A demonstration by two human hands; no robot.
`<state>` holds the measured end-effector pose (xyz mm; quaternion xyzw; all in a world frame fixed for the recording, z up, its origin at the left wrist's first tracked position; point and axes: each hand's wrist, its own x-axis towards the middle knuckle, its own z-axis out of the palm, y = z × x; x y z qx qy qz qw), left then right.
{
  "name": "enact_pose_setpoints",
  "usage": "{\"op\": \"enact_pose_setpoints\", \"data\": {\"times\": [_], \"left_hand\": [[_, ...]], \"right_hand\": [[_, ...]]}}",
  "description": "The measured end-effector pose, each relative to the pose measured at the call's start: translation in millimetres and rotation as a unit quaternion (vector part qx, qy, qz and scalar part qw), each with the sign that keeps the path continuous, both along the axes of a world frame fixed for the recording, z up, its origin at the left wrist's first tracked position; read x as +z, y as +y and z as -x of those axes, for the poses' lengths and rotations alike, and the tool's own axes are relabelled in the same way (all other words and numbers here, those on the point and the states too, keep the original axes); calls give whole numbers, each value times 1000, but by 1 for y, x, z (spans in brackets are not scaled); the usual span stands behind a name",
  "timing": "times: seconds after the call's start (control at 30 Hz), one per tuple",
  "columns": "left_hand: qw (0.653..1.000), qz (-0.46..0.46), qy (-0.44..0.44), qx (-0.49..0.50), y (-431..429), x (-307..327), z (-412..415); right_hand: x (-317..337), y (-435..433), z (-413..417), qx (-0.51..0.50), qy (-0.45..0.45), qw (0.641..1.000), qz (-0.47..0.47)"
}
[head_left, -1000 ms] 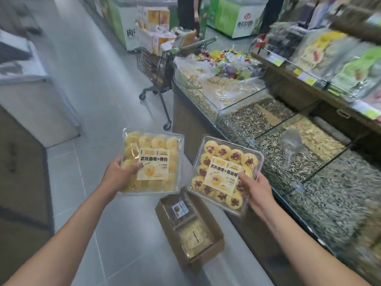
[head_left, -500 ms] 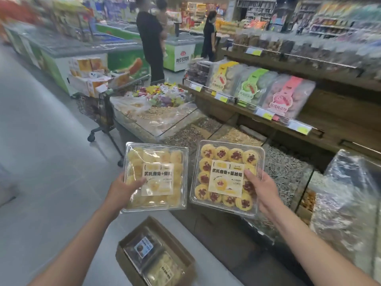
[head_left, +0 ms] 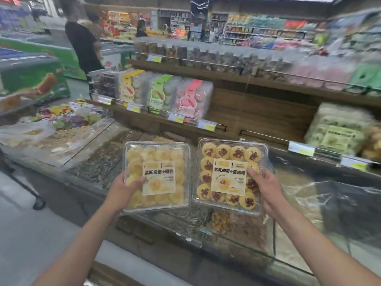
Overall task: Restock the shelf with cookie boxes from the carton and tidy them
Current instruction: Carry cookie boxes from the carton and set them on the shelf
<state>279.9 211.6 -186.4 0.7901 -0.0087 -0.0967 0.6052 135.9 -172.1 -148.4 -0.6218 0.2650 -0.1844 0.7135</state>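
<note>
I hold two clear plastic cookie boxes side by side above the bulk bins, facing the wooden shelf [head_left: 257, 108]. My left hand [head_left: 123, 189] grips the left edge of the box of plain yellow cookies [head_left: 158, 157]. My right hand [head_left: 265, 186] grips the right edge of the box of red-topped cookies [head_left: 224, 153]. Both boxes carry a pale label with dark print. Only a brown corner of the carton [head_left: 107, 274] shows at the bottom edge, between my arms.
Glass-covered bulk bins [head_left: 99, 159] of seeds and nuts run below the shelf. Packaged cookies with yellow, green and pink labels [head_left: 162, 93] stand on the middle shelf, green packs [head_left: 338, 131] at right. A person in black [head_left: 82, 44] stands by the freezers at left.
My view has swung up and to the right toward the shelf. Both boxes have risen with my hands, and the carton has dropped almost out of sight below.
</note>
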Motion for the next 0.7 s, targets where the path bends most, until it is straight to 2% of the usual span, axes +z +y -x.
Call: {"op": "enact_pose_setpoints", "data": {"times": [0.13, 0.37, 0.7], "left_hand": [[998, -17, -18, -56, -74, 9, -14], [991, -12, 4, -134, -170, 25, -60], [970, 5, -48, -237, -289, 49, -139]], "right_hand": [[3, -48, 17, -57, 2, 998, -11], [3, -114, 24, -132, 14, 991, 9], [17, -176, 8, -253, 7, 967, 13]]}}
